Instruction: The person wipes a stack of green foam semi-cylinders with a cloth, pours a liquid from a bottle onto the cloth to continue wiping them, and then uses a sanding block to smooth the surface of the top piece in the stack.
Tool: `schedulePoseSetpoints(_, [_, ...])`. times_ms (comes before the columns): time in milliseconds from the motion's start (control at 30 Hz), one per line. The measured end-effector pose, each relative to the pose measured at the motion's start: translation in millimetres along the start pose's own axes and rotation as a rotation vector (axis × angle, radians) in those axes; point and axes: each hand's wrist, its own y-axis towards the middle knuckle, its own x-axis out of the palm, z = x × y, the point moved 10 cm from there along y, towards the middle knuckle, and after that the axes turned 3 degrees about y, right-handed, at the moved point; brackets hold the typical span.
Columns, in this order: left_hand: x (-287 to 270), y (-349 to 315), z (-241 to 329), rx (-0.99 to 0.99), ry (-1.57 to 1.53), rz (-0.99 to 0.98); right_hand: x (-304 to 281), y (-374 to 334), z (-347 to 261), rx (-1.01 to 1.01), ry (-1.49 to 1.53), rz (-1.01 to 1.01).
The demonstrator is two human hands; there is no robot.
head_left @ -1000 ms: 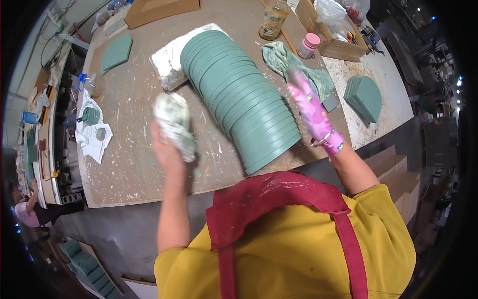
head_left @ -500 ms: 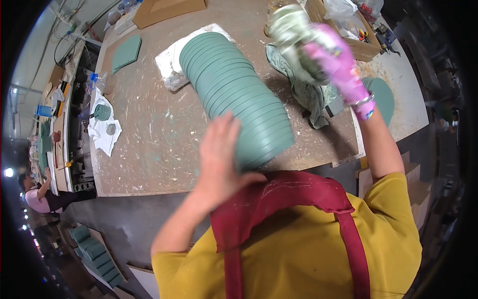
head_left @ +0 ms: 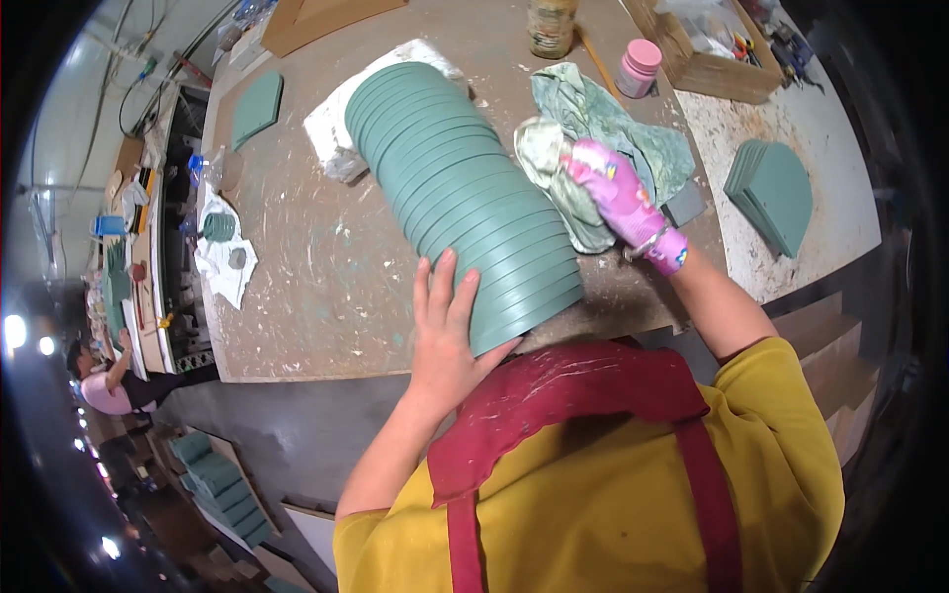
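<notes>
A long overlapping row of rounded green pieces (head_left: 465,188) slants across the table, its far end on a white wrapped bundle (head_left: 331,128). My bare left hand (head_left: 445,316) rests on the near left side of the row, fingers stretched out against it. My right hand (head_left: 623,193), in a pink patterned glove, is closed around a pale stained rag (head_left: 549,163). That rag hangs close to the right side of the row; whether it touches cannot be made out. Behind my right hand a second green-stained cloth (head_left: 613,124) lies crumpled, with a small grey block (head_left: 684,205) beside it.
At the back right are a glass jar (head_left: 551,28), a pink-lidded jar (head_left: 638,69) and a cardboard box (head_left: 722,74) of tools. More green pieces (head_left: 776,198) are stacked at the right. A person (head_left: 104,385) works at a bench far left.
My right hand has come down and nearer with the rag, from above the jars to beside the row. My left hand has settled against the row's near end.
</notes>
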Motion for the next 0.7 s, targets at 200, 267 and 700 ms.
schedulePoseSetpoints(200, [39.6, -46.3, -55.6, -0.593, -0.697, 0.088, -7.3, -13.6, 20.3, 0.018, 0.203, 0.015])
schedulePoseSetpoints(267, [59.8, -52.5, -58.1, -0.674, -0.726, 0.011, 4.6, -25.1, 26.9, 0.168, 0.248, 0.059])
schedulePoseSetpoints(700, [69.6, -42.6, -45.6, -0.663, -0.614, 0.109, 19.9, -32.3, 51.7, 0.191, 0.49, 0.039])
